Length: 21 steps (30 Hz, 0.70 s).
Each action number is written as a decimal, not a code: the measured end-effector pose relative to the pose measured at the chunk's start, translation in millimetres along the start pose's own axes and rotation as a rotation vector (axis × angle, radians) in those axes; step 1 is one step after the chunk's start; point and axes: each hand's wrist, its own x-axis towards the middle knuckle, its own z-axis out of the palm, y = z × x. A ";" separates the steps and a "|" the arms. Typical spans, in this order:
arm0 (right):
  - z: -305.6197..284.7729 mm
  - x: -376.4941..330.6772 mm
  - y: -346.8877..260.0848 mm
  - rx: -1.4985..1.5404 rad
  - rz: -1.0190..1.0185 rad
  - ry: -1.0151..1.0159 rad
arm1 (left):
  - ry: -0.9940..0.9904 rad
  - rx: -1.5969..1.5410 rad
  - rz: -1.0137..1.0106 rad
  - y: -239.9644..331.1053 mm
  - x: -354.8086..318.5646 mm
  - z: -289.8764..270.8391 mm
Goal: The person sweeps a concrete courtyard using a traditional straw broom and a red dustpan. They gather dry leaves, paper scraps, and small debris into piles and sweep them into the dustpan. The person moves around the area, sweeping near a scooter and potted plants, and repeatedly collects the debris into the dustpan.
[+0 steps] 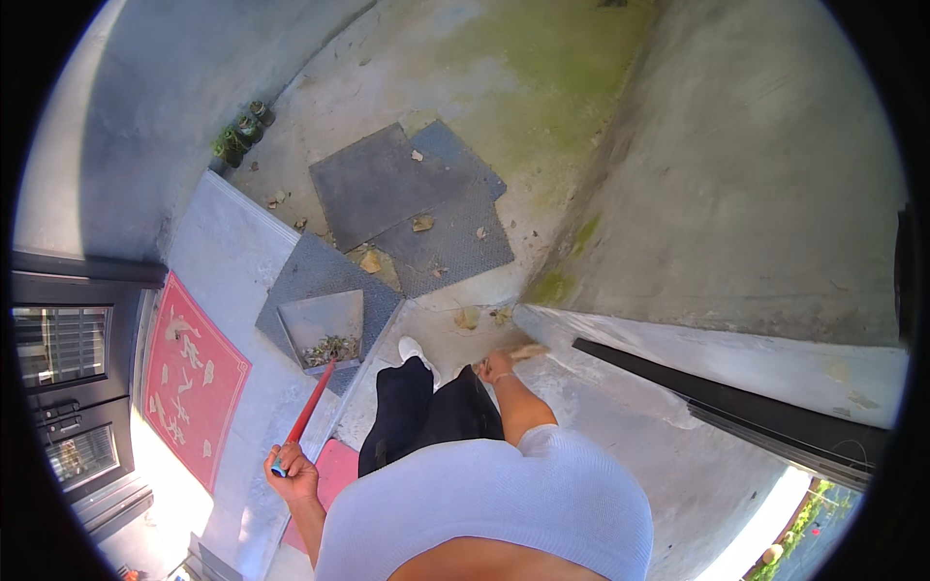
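My left hand (pixel 294 473) is closed around the red handle of a dustpan (pixel 320 312), near the handle's top end. The pan is grey and square, resting on a dark mat to the left of my feet, and dry leaves and debris (pixel 331 350) lie along its near side. My right hand (pixel 496 367), held low beside my right leg, is closed on a short broom. Its tan straw-like end (pixel 529 351) points right, close to the concrete floor, and looks blurred. Part of the broom is hidden by my hand.
Several dark mats (pixel 373 184) overlap ahead, with dry leaves (pixel 423 223) scattered on them. A concrete wall (pixel 736 194) rises at right, with a black rail (pixel 668 387) below. Potted plants (pixel 242 133) stand far left. A red doormat (pixel 194 382) lies before a dark door (pixel 77 387).
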 end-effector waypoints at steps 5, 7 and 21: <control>231.8 -88.9 -0.9 0.020 -0.248 -0.340 | 0.064 0.020 0.026 27.8 43.8 32.7; 280.6 -104.8 -16.6 0.075 -0.286 -0.465 | 0.091 0.002 -0.001 26.9 61.9 54.6; 186.0 -152.5 -210.2 -0.490 -0.858 0.136 | 0.206 -0.062 0.169 -20.5 138.3 163.3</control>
